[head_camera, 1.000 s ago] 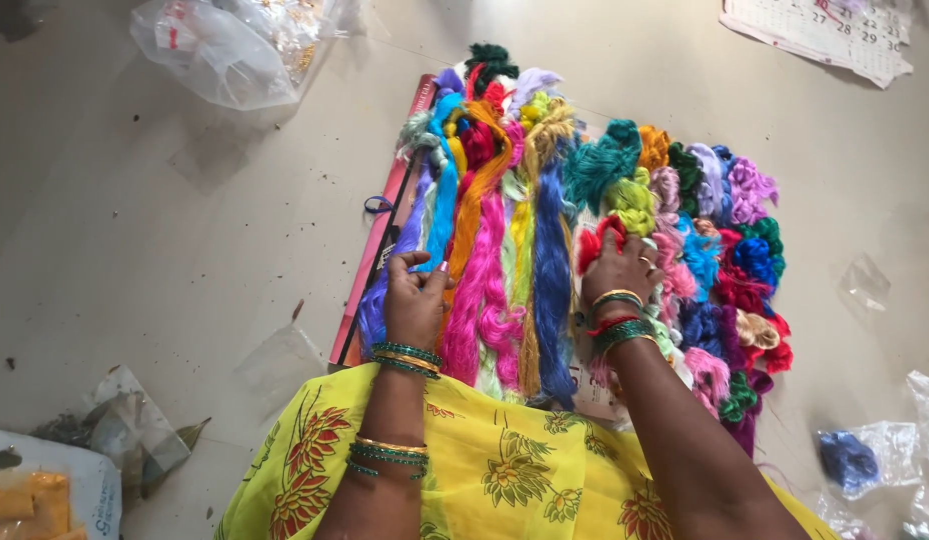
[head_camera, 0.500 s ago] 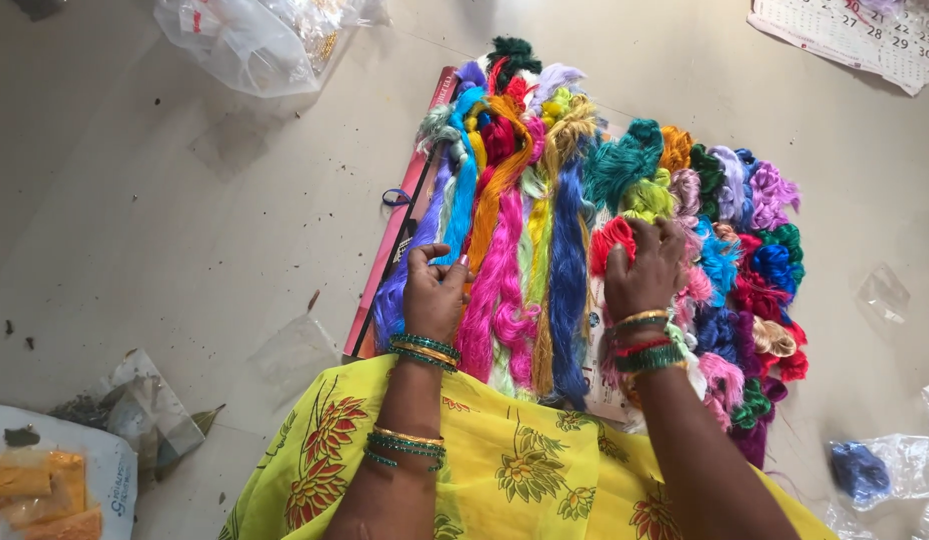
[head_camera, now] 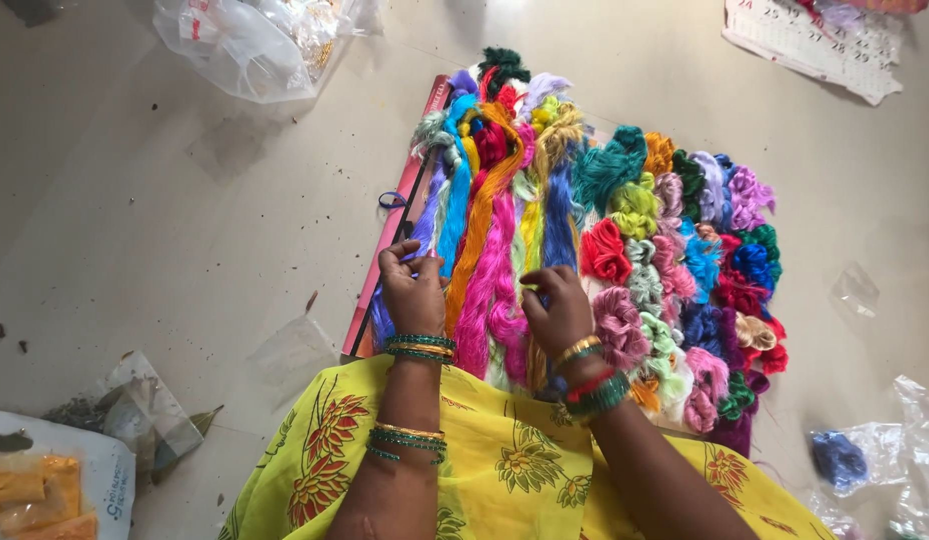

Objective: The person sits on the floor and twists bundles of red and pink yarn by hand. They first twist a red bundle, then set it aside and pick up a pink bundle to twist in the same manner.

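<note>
Long skeins of bright thread (head_camera: 495, 230) in blue, orange, pink, yellow and purple lie side by side on a red-edged board (head_camera: 390, 235) on the floor. My left hand (head_camera: 413, 290) rests on the purple and blue skeins at the board's left side, fingers curled on the strands. My right hand (head_camera: 560, 310) sits on the yellow and blue skeins in the middle, fingers bent and pinching at the threads. Both wrists carry green and gold bangles. To the right lies a heap of small curled thread bundles (head_camera: 700, 270) in many colours.
A clear plastic bag (head_camera: 250, 40) lies at the top left, a calendar sheet (head_camera: 815, 45) at the top right. Yellow floral cloth (head_camera: 505, 470) covers my lap. A packet with orange contents (head_camera: 35, 490) sits bottom left. Small plastic bags with blue thread (head_camera: 845, 455) lie bottom right.
My right hand has moved left, from the red curled bundles onto the long yellow and blue skeins. My left hand has stayed on the purple and blue strands.
</note>
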